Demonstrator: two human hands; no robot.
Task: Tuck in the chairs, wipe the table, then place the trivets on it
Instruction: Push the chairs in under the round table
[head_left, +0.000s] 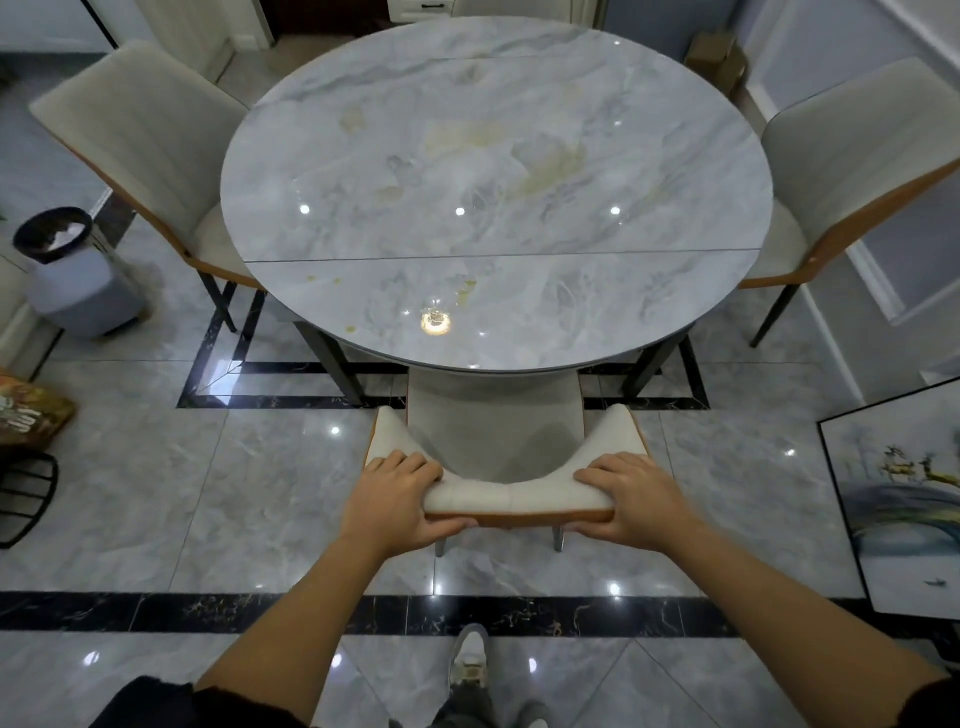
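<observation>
I am on the first step, with most of the job ahead of me. My left hand (397, 496) and right hand (631, 499) each grip the top of the backrest (514, 496) of the near chair (493, 431). My fingers (410, 465) are curled over its pale padded top and my thumbs are pressed against the orange back edge below. The front of the seat is already under the rim of the round marble desk (493, 156), but the rest of the seat and the backrest stand clear of it, so I judge this chair only part way in. The chair on my left (140, 124) and the chair on my right (852, 150) sit with their seats partly under the desk; whether they need a further push I cannot tell from here. Yellowish stains (540, 171) and small spots mark the top, so the wiping looks undone. I see no cloth and no trivets anywhere in view, so both must be fetched.
</observation>
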